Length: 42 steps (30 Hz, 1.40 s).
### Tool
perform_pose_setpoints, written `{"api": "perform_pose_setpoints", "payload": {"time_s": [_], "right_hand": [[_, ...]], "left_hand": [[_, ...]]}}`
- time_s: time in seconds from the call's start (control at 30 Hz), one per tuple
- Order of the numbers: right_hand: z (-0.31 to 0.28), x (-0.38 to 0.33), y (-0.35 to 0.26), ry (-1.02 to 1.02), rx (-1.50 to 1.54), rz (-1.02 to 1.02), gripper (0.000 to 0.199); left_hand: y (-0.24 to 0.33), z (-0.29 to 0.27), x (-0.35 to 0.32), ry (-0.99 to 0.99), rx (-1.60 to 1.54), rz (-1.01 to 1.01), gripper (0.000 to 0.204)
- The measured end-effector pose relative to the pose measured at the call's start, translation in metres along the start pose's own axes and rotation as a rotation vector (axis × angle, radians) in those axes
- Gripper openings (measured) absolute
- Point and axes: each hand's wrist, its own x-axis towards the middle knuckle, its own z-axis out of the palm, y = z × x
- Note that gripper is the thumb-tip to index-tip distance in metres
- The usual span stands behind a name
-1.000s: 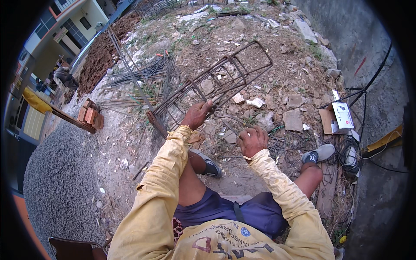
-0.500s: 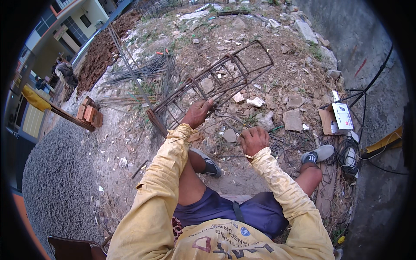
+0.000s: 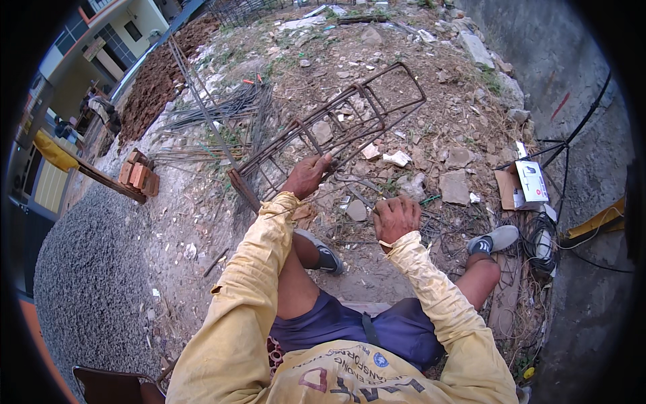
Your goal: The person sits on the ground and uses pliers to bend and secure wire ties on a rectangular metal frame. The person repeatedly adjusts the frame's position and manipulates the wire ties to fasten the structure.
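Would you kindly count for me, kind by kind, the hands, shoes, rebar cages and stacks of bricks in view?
Hands: 2, the left hand on the rebar cage, the right hand beside it.
Shoes: 2, the left shoe and the right shoe.
Rebar cage: 1.
Brick stack: 1.
Total: 6.

Seated on rubble ground, left hand (image 3: 306,176) grips rusty rebar cage (image 3: 336,128); right hand (image 3: 396,219) fisted on thin wire, just beside cage's near end.
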Motion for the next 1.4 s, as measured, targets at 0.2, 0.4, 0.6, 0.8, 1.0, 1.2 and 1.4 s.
{"api": "perform_pose_setpoints", "payload": {"time_s": [0.2, 0.4, 0.6, 0.8, 1.0, 1.2, 1.4], "right_hand": [[0.016, 0.006, 0.031, -0.016, 0.125, -0.126, 0.027], [0.016, 0.014, 0.051, -0.057, 0.125, -0.103, 0.049], [0.008, 0.026, 0.027, -0.175, 0.028, 0.062, 0.046], [0.027, 0.058, 0.08, -0.573, -0.006, 0.054, 0.041], [0.035, 0.085, 0.102, -0.558, 0.039, -0.04, 0.036], [0.037, 0.102, 0.134, -0.581, 0.05, -0.104, 0.033], [0.015, 0.084, 0.097, -0.364, -0.113, 0.008, 0.037]], "left_hand": [[0.001, 0.0, -0.004, 0.022, -0.031, 0.034, 0.057], [0.01, 0.002, -0.007, 0.024, -0.066, 0.008, 0.055], [-0.002, -0.001, -0.004, 0.043, 0.088, 0.122, 0.056], [0.012, 0.003, -0.002, 0.034, -0.024, 0.031, 0.056], [0.004, 0.005, 0.01, 0.063, -0.072, 0.048, 0.059], [0.022, 0.014, 0.02, 0.06, -0.119, -0.002, 0.059], [0.002, 0.016, 0.024, 0.138, -0.127, 0.083, 0.059]]}}
